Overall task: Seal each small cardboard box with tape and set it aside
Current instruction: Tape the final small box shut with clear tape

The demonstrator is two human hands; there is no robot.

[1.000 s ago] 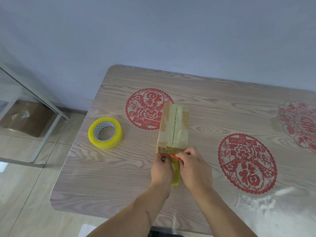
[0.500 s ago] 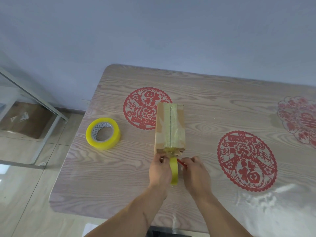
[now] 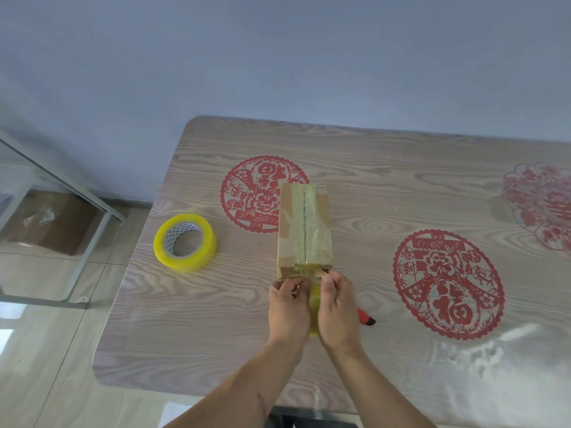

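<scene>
A small cardboard box (image 3: 289, 230) lies lengthwise on the table (image 3: 386, 168). A yellowish strip of tape (image 3: 310, 230) runs along its top seam and hangs over the near end. My left hand (image 3: 289, 307) and my right hand (image 3: 338, 307) meet at that near end. The loose tape tail (image 3: 314, 304) hangs between them, and both hands pinch it with curled fingers. A yellow tape roll (image 3: 185, 242) lies flat to the left of the box.
A red cutter (image 3: 366, 318) lies on the table just right of my right hand, partly hidden by it. Red paper-cut decals (image 3: 448, 284) mark the tabletop. A metal-framed stand (image 3: 92, 242) is on the floor at the left.
My right hand held the red cutter at the tape tail; now the cutter lies on the table and both hands have closed in on the tail.
</scene>
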